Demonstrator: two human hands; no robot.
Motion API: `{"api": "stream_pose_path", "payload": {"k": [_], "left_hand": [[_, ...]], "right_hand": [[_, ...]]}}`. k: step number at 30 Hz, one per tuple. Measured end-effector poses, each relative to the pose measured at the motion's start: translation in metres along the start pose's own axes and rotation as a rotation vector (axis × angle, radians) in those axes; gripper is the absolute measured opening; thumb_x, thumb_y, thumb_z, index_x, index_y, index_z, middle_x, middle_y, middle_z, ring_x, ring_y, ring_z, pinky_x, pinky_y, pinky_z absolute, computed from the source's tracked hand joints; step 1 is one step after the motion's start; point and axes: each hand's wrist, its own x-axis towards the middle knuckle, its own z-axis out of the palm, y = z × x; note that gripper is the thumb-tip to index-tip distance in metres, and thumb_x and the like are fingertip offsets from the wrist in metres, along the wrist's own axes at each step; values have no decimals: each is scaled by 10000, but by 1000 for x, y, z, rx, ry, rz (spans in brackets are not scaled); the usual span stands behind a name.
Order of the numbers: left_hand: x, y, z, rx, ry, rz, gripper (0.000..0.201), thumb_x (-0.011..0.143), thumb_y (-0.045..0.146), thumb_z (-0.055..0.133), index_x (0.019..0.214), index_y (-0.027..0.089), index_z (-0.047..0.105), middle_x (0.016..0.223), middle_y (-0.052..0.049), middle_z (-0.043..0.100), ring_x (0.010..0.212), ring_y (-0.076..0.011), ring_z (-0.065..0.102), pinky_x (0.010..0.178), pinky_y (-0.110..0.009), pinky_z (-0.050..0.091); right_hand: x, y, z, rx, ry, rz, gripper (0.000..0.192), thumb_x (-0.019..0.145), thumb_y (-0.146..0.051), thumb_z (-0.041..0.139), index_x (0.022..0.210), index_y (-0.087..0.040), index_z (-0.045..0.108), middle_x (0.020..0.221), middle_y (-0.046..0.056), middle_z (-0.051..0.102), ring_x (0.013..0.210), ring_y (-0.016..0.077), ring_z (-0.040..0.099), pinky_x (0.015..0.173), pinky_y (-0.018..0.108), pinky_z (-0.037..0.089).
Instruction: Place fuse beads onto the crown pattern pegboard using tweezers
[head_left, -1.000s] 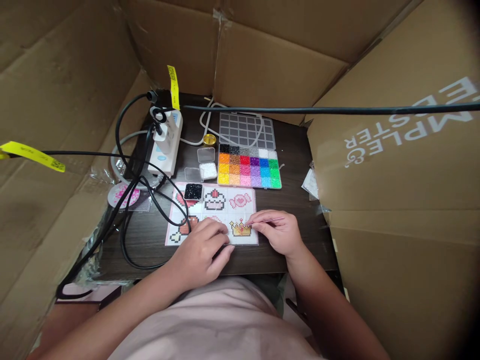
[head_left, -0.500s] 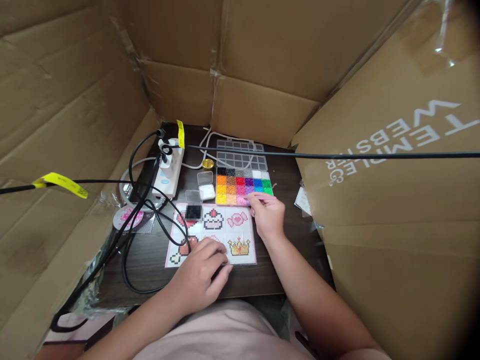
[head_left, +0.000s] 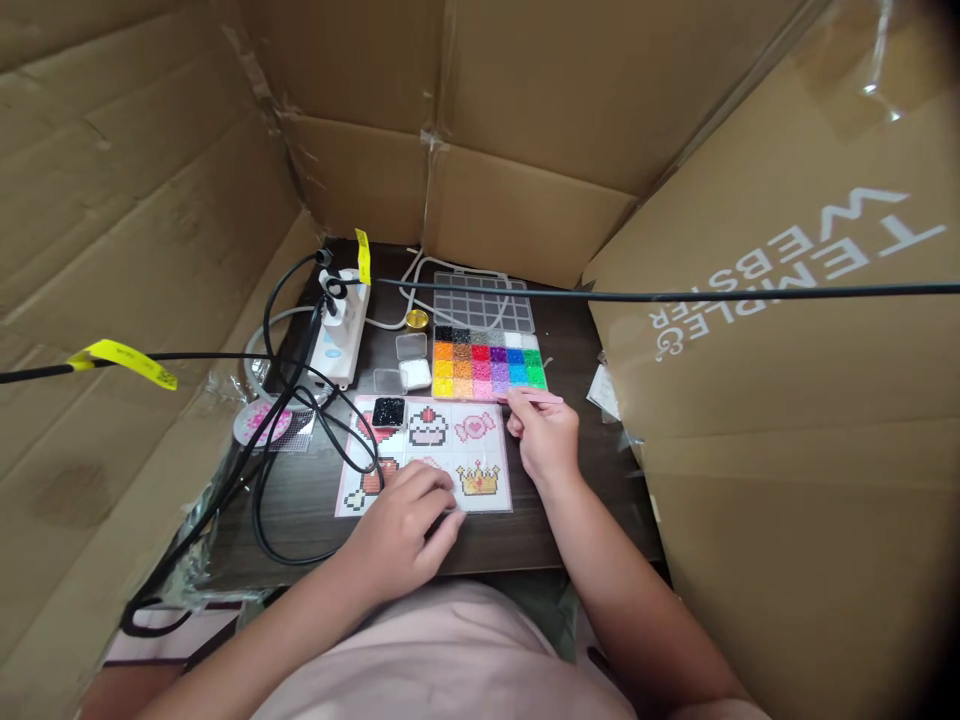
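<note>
Tweezers (head_left: 534,397) pinched in your right hand (head_left: 546,440) should dip gently into the bead box (head_left: 487,367) just beside, while your left hand (head_left: 409,515) presses flat on the pattern sheet (head_left: 427,455).

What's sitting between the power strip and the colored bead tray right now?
In the head view, two small clear boxes, one holding white beads, and a small gold lid lie on the table between the power strip and the bead tray.
</note>
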Motion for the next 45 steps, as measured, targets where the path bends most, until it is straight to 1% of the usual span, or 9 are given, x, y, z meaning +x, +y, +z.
{"api": "stream_pose_path", "payload": {"k": [3,6,9,11,19,32,40,43,45], "left_hand": [[0,0,0,-6,4,2,78,927,153,558,880,155,621,950,-72,627,925,-197,544,818,-362,453],[1,-1,1,-14,3,-9,76,926,149,562,880,156,622,941,-65,626,923,-190,546,817,-353,451],[1,-1,1,-2,-3,-21,75,924,152,568,882,163,630,954,-62,628,927,-191,551,816,-357,444],[1,0,1,4,-8,-24,74,923,156,572,885,163,635,962,-63,629,932,-193,552,819,-363,441],[2,0,-1,13,-7,-18,76,923,151,569,897,158,640,962,-70,635,923,-190,553,821,-367,452],[3,1,-1,22,-2,4,72,918,153,571,888,162,637,953,-74,646,918,-192,564,816,-363,472],[3,1,-2,12,-13,-11,80,914,150,574,873,159,642,955,-74,643,924,-198,573,822,-363,463],[3,1,-2,4,-14,-22,76,914,145,573,875,158,638,954,-71,638,924,-198,567,821,-366,457],[3,2,-2,-3,-18,-27,77,915,143,568,874,160,631,944,-66,631,920,-195,563,812,-363,455]], "right_hand": [[-18,-7,-20,-53,-152,-22,174,752,-316,786,766,-144,768,786,88,743,447,74,467,418,241,370],[-40,-14,-40,-190,-354,-128,59,793,-214,743,809,-189,794,790,74,764,575,137,631,513,253,498],[-56,-15,-52,-258,-501,-239,92,793,-143,734,817,-206,796,838,74,781,752,193,731,662,282,590],[-60,-14,-55,-268,-536,-262,112,798,-126,726,826,-208,797,827,71,783,753,194,741,684,285,604],[-52,-9,-56,-237,-538,-155,94,794,-146,730,746,-204,787,774,65,779,719,191,739,668,277,604],[-53,-8,-52,-262,-516,-179,103,796,-138,723,751,-203,789,773,59,780,709,185,739,666,266,602],[-54,-10,-52,-280,-463,-115,81,779,-203,737,715,-209,786,760,69,779,715,210,736,680,313,610],[-53,-8,-52,-231,-423,-76,84,774,-222,739,706,-204,784,758,73,776,648,189,700,598,294,576],[-50,-5,-52,-165,-381,-38,86,780,-240,740,722,-197,786,760,74,771,533,143,616,496,267,504]]}}
